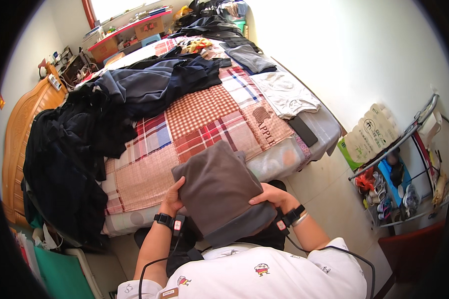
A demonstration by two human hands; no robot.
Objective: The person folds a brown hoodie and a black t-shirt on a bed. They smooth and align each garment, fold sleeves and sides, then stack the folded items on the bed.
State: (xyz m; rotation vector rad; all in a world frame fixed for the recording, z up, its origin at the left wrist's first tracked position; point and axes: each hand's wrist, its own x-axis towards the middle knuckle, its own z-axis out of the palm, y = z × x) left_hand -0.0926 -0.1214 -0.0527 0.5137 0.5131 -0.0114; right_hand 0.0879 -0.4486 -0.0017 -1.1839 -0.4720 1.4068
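A folded grey-brown cloth garment (219, 187) is held above my lap, in front of the near edge of the bed. My left hand (174, 196) grips its left edge, thumb on top. On the right edge, my right hand (271, 195) holds it with the thumb on top and the fingers hidden beneath. Beyond it lies a patchwork plaid bedspread (202, 112). White folded clothing (286, 93) rests on the bed's right side, with a black flat phone-like object (303, 130) beside it and grey folded clothing (251, 58) farther back.
Dark clothes (67, 164) are heaped over the bed's left side, with blue-grey garments (146, 82) behind them. A wooden headboard (30, 119) stands at left. On the right is a metal rack (393, 147) with shoes and a paper-roll pack (372, 132). A green container (60, 273) is at lower left.
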